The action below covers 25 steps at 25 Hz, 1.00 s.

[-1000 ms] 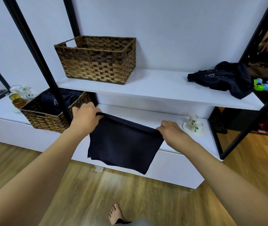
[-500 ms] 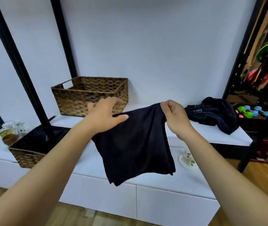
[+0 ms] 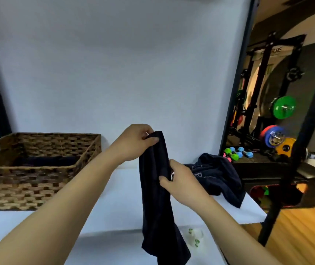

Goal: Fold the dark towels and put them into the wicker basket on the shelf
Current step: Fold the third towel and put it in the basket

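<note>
A dark towel (image 3: 157, 203) hangs in a narrow vertical fold in front of me, above the white shelf (image 3: 114, 203). My left hand (image 3: 133, 141) pinches its top end. My right hand (image 3: 179, 183) grips the towel lower down, on its right edge. The wicker basket (image 3: 38, 180) stands on the shelf at the left, with dark cloth lying in its bottom. A pile of crumpled dark towels (image 3: 218, 176) lies on the shelf's right end, behind my right hand.
A black frame post (image 3: 286, 159) stands at the shelf's right end. Behind it is a gym rack with coloured weight plates (image 3: 284, 109) and small dumbbells (image 3: 238, 152). A white cup with green marks (image 3: 195, 237) sits on the lower ledge.
The towel was spread wide between both hands; now its top corners are together in my left hand and my right hand has slid down its edge. The view has risen and come closer to the shelf.
</note>
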Tool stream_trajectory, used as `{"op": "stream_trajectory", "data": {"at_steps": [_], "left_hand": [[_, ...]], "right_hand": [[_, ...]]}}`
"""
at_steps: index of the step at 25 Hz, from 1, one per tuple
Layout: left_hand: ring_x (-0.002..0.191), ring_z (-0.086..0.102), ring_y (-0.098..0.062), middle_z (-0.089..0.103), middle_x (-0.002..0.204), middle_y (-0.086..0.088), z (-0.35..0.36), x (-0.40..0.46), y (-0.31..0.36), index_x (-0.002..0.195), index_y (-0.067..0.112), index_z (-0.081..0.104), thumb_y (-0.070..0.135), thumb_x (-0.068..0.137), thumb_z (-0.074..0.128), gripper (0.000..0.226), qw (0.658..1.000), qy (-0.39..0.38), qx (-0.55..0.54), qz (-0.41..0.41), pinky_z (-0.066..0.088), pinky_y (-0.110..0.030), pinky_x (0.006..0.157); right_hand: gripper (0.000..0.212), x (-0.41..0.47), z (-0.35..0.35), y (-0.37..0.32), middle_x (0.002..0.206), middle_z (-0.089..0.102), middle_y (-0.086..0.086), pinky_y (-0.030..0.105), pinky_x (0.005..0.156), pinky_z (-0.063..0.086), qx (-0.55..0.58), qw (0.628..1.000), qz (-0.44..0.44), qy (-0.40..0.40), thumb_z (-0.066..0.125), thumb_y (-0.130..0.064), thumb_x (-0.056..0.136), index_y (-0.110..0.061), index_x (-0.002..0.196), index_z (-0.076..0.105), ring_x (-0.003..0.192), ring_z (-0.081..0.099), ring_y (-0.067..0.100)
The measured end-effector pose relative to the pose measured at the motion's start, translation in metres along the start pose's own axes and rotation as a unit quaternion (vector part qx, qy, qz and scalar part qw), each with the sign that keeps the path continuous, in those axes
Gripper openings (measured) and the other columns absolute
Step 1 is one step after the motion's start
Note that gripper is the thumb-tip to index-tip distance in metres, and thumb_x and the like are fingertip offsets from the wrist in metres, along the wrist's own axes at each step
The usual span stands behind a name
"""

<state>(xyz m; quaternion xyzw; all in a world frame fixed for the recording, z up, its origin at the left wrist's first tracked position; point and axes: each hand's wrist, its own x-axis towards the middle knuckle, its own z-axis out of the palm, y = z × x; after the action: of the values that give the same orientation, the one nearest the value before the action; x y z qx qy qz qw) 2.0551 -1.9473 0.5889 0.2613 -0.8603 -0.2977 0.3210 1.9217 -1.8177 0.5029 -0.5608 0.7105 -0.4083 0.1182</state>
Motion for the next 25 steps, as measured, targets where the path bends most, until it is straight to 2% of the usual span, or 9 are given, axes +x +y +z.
{"op": "stream_trajectory", "data": {"at_steps": [3,5,8,11,16,18,21,23,25], "left_hand": [[0.080,0.067,-0.030,0.073,0.086,-0.010,-0.022,0.053,0.000,0.088,0.019,0.068,0.029,0.095,0.066,0.012,0.999,0.024,0.019,0.040,0.054,-0.038,0.073],[0.080,0.067,-0.029,0.073,0.087,-0.010,-0.040,0.081,-0.005,0.087,0.019,0.068,0.028,0.095,0.065,0.013,0.996,0.071,0.005,0.049,0.055,-0.040,0.074],[0.073,0.061,-0.024,0.070,0.088,-0.009,-0.059,0.123,-0.026,0.087,0.019,0.066,0.029,0.095,0.065,0.013,0.988,0.148,-0.009,0.041,0.049,-0.037,0.065],[0.076,0.058,-0.021,0.065,0.086,0.000,-0.058,0.147,-0.063,0.090,0.014,0.066,0.028,0.095,0.064,0.015,0.983,0.184,0.010,-0.004,0.042,-0.029,0.061],[0.086,0.062,-0.023,0.067,0.095,-0.002,-0.040,0.143,-0.137,0.097,0.018,0.063,0.034,0.098,0.058,0.017,0.966,0.159,0.144,-0.142,0.052,-0.036,0.076],[0.089,0.061,-0.024,0.066,0.103,-0.003,-0.021,0.135,-0.155,0.105,0.021,0.061,0.036,0.099,0.054,0.017,0.946,0.134,0.233,-0.182,0.053,-0.038,0.075],[0.103,0.056,-0.019,0.058,0.114,0.003,0.036,0.111,-0.152,0.119,0.024,0.057,0.034,0.097,0.058,0.024,0.961,0.106,0.231,-0.112,0.052,-0.042,0.084],[0.092,0.054,-0.005,0.056,0.102,0.015,0.085,0.084,-0.132,0.107,0.030,0.058,0.036,0.094,0.063,0.016,0.985,0.075,0.148,-0.038,0.051,-0.032,0.082],[0.089,0.056,-0.001,0.057,0.096,0.019,0.126,0.061,-0.115,0.101,0.032,0.060,0.041,0.089,0.068,0.017,0.996,0.023,0.091,-0.011,0.049,-0.024,0.079]], "right_hand": [[0.016,0.046,-0.019,0.008,0.066,0.057,-0.002,0.033,0.051,0.043,0.000,0.995,0.024,0.101,0.057,-0.024,0.088,-0.016,0.075,0.055,0.052,0.044,0.012],[0.015,0.071,-0.031,0.015,0.062,0.054,-0.004,0.028,0.050,0.040,-0.012,0.992,0.048,0.114,0.057,-0.020,0.086,-0.013,0.073,0.054,0.052,0.044,0.011],[0.011,0.104,-0.023,0.039,0.065,0.059,-0.007,0.026,0.056,0.044,0.008,0.995,0.096,0.016,0.057,-0.019,0.085,-0.013,0.078,0.060,0.057,0.054,0.010],[0.016,0.123,-0.003,0.077,0.064,0.054,-0.003,0.030,0.058,0.040,0.053,0.988,0.142,-0.040,0.052,-0.019,0.085,-0.014,0.070,0.052,0.059,0.051,0.014],[0.038,0.141,-0.009,0.113,0.058,0.030,-0.004,0.025,0.050,0.022,0.054,0.981,0.178,-0.047,0.061,-0.022,0.092,-0.018,0.066,0.034,0.052,0.028,0.011],[0.043,0.147,-0.016,0.121,0.053,0.037,-0.006,0.022,0.049,0.027,0.079,0.974,0.200,-0.064,0.065,-0.028,0.094,-0.017,0.061,0.040,0.046,0.034,0.009],[0.028,0.156,-0.019,0.124,0.070,0.071,0.001,0.024,0.058,0.050,0.170,0.954,0.227,-0.100,0.068,-0.030,0.095,-0.010,0.075,0.069,0.062,0.065,0.012],[0.024,0.163,-0.011,0.124,0.092,0.077,0.012,0.032,0.073,0.054,0.221,0.941,0.236,-0.101,0.070,-0.029,0.094,-0.006,0.092,0.074,0.084,0.071,0.022],[0.025,0.165,-0.002,0.124,0.095,0.074,0.017,0.033,0.074,0.055,0.284,0.924,0.238,-0.091,0.069,-0.026,0.094,-0.001,0.098,0.071,0.085,0.069,0.025]]}}
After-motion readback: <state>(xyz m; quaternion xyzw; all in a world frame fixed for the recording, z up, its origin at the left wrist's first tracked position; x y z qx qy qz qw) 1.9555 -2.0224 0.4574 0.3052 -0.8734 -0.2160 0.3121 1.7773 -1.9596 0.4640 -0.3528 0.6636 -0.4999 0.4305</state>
